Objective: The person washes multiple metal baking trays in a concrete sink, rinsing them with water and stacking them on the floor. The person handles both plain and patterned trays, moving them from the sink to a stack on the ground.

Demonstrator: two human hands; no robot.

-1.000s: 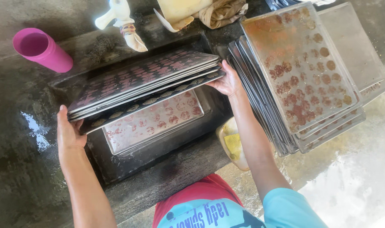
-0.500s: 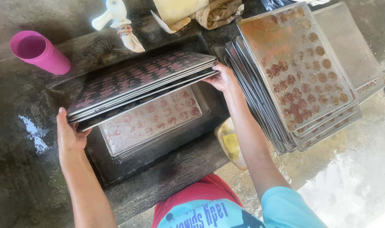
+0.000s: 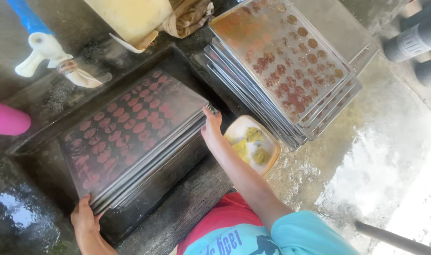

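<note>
I hold a stack of flat metal baking trays point(image 3: 130, 134), the top one dark with round reddish stains, level over a dark stone wash basin point(image 3: 177, 189). My left hand point(image 3: 85, 219) grips the stack's near left corner. My right hand point(image 3: 211, 127) grips its right corner. The stack hides most of the basin's inside.
A second stack of stained trays point(image 3: 284, 66) leans on the wet floor at right. A small yellowish dish with a sponge point(image 3: 251, 144) sits by my right wrist. A white tap on a blue pipe point(image 3: 41, 49), a pink cup point(image 3: 5, 120) and a cream bucket point(image 3: 130, 16) stand behind the basin.
The tray stack has come up and toward me, now covering the tray that lay in the basin. Both hands kept their grip. The camera moved closer.
</note>
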